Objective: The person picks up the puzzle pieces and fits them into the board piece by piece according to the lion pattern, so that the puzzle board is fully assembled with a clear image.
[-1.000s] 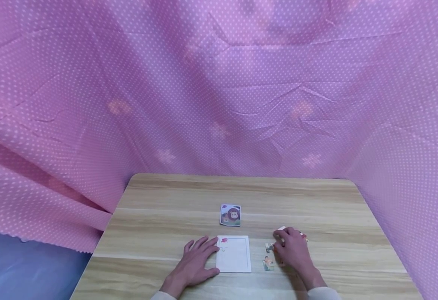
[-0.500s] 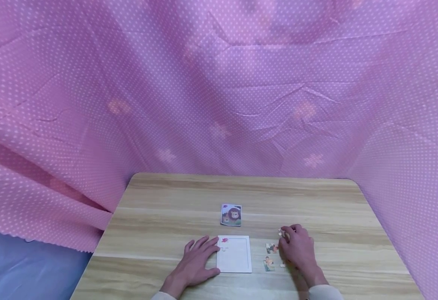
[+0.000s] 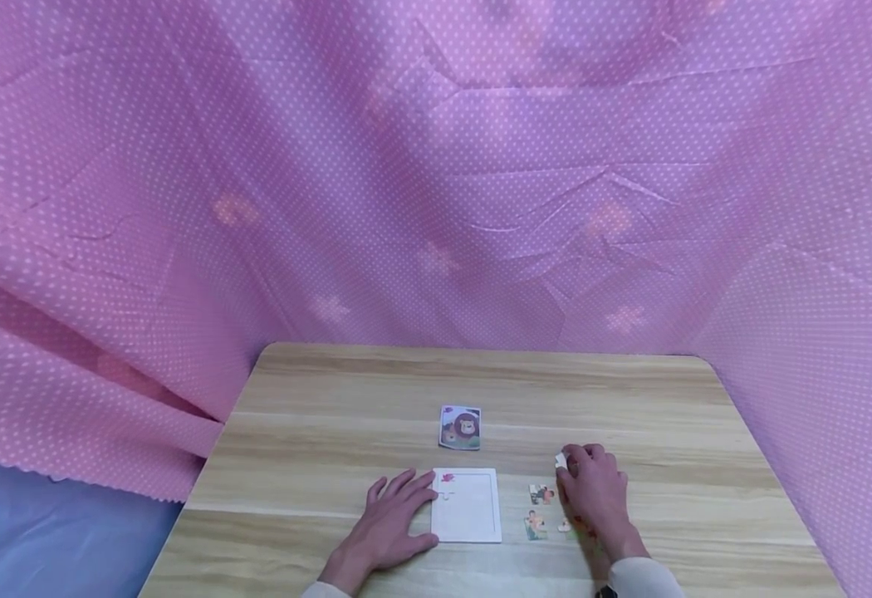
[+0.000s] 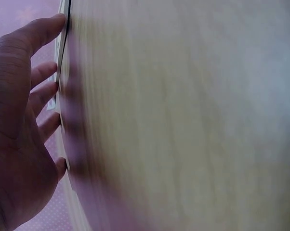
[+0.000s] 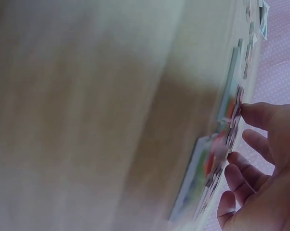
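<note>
My left hand (image 3: 387, 527) rests on the table with its fingers spread, fingertips and thumb at the left edge of a square white puzzle board (image 3: 469, 515). That board has a pink figure in its upper left corner and a puzzle-shaped outline below it. To the right, my right hand (image 3: 596, 498) pinches a small pale puzzle piece (image 3: 560, 460) between thumb and fingers, low over the table. Loose pieces with coloured pictures, one upper (image 3: 541, 494) and one lower (image 3: 535, 525), lie between board and hand. In the right wrist view, more coloured pieces (image 5: 191, 178) lie beneath the fingers.
Beyond the board lies a picture card (image 3: 460, 428) with a lion on it. Another small piece (image 3: 564, 526) sits beside my right wrist, partly covered. A pink dotted cloth (image 3: 436, 208) hangs behind and around the wooden table (image 3: 346, 390).
My right hand has shifted slightly right, uncovering more of the loose pieces, and the pale piece at its fingertips has turned. The left hand has stayed at the board.
</note>
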The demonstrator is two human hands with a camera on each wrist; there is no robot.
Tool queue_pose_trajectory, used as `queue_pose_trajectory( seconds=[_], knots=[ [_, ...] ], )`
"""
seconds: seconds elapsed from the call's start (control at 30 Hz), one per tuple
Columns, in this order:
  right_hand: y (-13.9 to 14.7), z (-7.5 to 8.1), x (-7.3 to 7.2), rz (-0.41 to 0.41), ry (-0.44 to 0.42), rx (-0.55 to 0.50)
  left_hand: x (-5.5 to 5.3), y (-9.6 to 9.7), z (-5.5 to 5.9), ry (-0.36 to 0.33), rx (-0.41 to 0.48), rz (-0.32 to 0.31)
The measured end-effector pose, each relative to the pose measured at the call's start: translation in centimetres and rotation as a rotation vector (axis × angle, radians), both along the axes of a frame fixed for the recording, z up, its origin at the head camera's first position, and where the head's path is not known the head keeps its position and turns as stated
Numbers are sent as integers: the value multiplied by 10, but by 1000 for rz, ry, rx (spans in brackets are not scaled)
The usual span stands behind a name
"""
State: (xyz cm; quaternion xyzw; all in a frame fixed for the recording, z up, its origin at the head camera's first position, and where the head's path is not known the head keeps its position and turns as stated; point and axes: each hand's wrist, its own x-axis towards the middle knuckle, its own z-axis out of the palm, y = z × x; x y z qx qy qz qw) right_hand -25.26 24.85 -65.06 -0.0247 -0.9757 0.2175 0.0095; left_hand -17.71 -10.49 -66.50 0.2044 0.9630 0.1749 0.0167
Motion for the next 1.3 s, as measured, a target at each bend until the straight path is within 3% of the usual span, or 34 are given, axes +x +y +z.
queue_pose_trajectory(
  seconds=[0.8,1.3],
  knots=[
    [3,5,-7,-77,-117,-14,1,0,-1,3,4,1],
    [6,11,-9,5,-105,-6,4,-2,1,-2,1,-1]
  ],
)
